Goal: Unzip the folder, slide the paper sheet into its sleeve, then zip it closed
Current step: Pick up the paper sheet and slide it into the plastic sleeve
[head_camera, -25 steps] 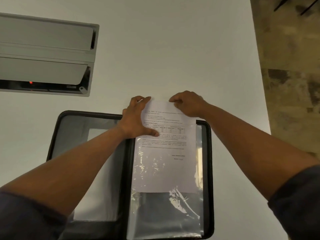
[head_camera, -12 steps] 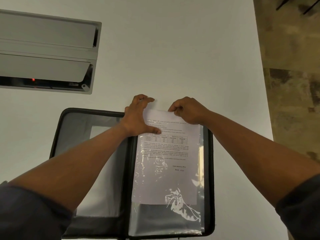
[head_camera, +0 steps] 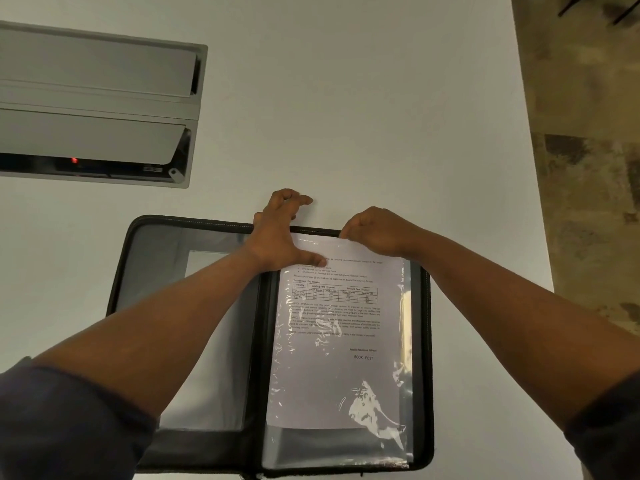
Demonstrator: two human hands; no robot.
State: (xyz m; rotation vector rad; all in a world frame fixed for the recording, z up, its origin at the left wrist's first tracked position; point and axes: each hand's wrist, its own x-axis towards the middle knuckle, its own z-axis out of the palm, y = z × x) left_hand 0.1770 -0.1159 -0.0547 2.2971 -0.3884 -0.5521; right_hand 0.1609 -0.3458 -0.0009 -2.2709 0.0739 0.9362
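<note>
A black zip folder point(head_camera: 425, 341) lies open and flat on the white table. A printed paper sheet point(head_camera: 332, 368) sits almost wholly inside the clear plastic sleeve point(head_camera: 406, 393) on the folder's right half; its bottom edge is a little above the sleeve's bottom. My left hand point(head_camera: 277, 237) rests at the sheet's top left corner, thumb pressed on the paper, fingers curled past the folder's top edge. My right hand point(head_camera: 377, 233) pinches the sheet's top right edge. The left half of the folder holds a grey pocket with a clear window point(head_camera: 204, 268).
A grey cable box point(head_camera: 104, 109) with raised flaps and a small red light is sunk into the table at the far left. The table's right edge point(head_camera: 533, 168) runs beside patterned carpet. Bare white table surface lies beyond the folder.
The sheet has slid further down into the sleeve, from well short of the bottom to close to it. Both hands followed it down to the folder's top edge.
</note>
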